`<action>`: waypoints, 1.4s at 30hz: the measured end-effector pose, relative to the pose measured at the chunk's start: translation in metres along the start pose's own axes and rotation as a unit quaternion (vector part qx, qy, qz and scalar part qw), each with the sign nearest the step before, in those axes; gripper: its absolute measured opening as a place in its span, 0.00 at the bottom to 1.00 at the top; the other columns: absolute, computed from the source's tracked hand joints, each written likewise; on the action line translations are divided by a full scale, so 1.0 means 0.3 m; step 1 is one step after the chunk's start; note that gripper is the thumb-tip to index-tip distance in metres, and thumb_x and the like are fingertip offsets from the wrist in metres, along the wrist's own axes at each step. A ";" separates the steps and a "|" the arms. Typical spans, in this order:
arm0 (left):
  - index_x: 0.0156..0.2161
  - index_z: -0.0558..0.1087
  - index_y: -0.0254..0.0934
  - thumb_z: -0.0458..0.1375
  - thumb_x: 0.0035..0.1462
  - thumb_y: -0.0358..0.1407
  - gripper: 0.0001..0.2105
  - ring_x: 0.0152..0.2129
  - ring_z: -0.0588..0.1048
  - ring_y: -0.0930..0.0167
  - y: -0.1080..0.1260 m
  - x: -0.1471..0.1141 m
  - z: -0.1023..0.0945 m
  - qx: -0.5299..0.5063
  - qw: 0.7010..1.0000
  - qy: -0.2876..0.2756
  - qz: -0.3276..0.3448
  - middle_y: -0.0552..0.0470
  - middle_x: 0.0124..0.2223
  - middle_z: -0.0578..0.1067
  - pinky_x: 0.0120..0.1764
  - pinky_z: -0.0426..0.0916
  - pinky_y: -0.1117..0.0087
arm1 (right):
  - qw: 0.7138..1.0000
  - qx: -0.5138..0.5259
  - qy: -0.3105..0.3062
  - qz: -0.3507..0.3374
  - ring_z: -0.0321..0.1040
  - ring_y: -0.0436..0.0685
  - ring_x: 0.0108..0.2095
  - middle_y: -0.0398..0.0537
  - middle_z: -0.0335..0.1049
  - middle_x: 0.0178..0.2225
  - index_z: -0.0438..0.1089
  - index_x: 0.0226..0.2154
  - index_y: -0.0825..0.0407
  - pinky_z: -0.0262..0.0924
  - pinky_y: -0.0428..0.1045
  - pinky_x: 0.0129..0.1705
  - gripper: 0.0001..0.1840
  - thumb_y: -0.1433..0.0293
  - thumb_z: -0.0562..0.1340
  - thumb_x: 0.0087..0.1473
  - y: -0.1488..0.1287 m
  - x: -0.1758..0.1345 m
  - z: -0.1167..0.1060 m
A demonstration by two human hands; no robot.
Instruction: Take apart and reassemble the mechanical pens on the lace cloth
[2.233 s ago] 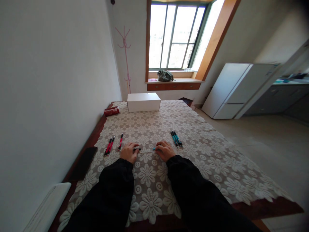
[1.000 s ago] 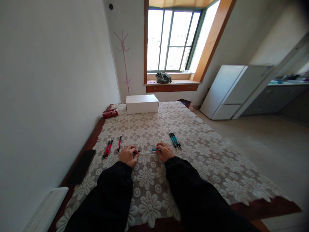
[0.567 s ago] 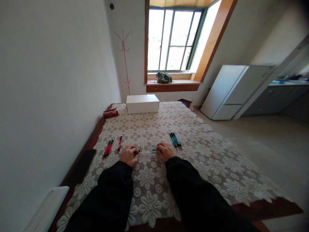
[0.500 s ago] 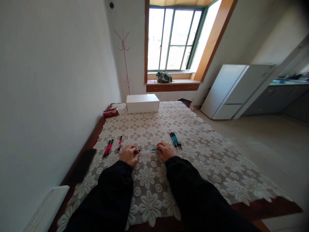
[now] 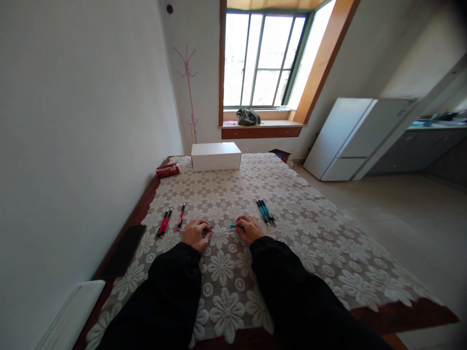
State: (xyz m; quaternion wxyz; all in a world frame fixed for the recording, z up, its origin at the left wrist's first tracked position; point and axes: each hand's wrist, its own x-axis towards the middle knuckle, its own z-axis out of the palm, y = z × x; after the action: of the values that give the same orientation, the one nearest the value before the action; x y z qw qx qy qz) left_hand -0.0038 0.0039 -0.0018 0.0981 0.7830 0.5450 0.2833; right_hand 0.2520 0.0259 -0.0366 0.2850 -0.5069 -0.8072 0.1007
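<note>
My left hand [image 5: 196, 234] is closed in a pinch over the tablecloth. A small dark tip pokes out at its fingertips, and the rest of that piece is hidden. Across from it, my right hand [image 5: 249, 229] pinches a teal pen part [image 5: 232, 225], mostly covered by the fingers. A thin white rod [image 5: 224, 231], like a pen refill, spans the gap between both hands' fingertips. Left of my left hand lie a red and black pen [image 5: 181, 216] and a pair of red and black pens [image 5: 164, 222]. Several teal and black pens [image 5: 265, 211] lie beyond my right hand.
A floral lace tablecloth [image 5: 228, 311] covers the table. Toward the back stand a white box [image 5: 216, 157] and a red packet [image 5: 168, 170]. A dark flat object [image 5: 124, 250] lies by the left wall. A white fridge [image 5: 350, 138] stands off to the right.
Both hands hold nearly the same place and grip. Slightly less of the teal part shows at my right fingertips. The pens on the table have not moved.
</note>
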 end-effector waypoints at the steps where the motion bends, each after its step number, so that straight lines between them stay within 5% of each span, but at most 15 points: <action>1: 0.30 0.78 0.41 0.60 0.51 0.33 0.03 0.44 0.69 0.65 -0.005 0.000 0.004 -0.003 1.000 -0.001 0.003 0.50 0.41 0.76 0.49 0.64 0.63 | 1.000 0.005 0.002 0.000 0.64 0.57 0.47 0.47 0.70 0.44 0.72 0.32 0.48 0.58 0.53 0.52 0.05 0.73 0.62 0.52 0.000 0.000 0.001; 15: 0.35 0.77 0.41 0.58 0.56 0.37 0.06 0.45 0.70 0.66 -0.027 0.008 0.021 -0.041 0.997 -0.028 0.061 0.50 0.42 0.76 0.50 0.65 0.63 | 0.998 0.059 0.029 0.023 0.61 0.59 0.52 0.47 0.69 0.48 0.75 0.29 0.47 0.57 0.57 0.55 0.05 0.71 0.63 0.50 -0.017 0.004 0.005; 25: 0.41 0.75 0.40 0.58 0.55 0.36 0.09 0.45 0.70 0.63 -0.003 0.003 0.004 0.002 0.999 0.035 -0.006 0.48 0.44 0.76 0.50 0.63 0.61 | 0.996 0.053 0.054 0.054 0.63 0.59 0.51 0.47 0.70 0.47 0.75 0.29 0.47 0.58 0.57 0.54 0.05 0.70 0.62 0.51 -0.002 0.004 0.014; 42: 0.36 0.77 0.41 0.59 0.53 0.33 0.06 0.44 0.70 0.64 -0.020 0.005 0.015 0.009 0.999 0.017 -0.028 0.50 0.42 0.76 0.48 0.63 0.62 | 0.995 0.031 0.062 0.070 0.64 0.59 0.49 0.49 0.70 0.46 0.74 0.29 0.48 0.59 0.57 0.53 0.05 0.71 0.61 0.51 0.003 0.004 0.009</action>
State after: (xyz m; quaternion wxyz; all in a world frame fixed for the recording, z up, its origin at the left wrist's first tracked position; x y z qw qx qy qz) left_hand -0.0058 0.0083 -0.0077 0.0898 0.7633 0.5706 0.2894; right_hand 0.2507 0.0275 -0.0388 0.3423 -0.5583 -0.7471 0.1142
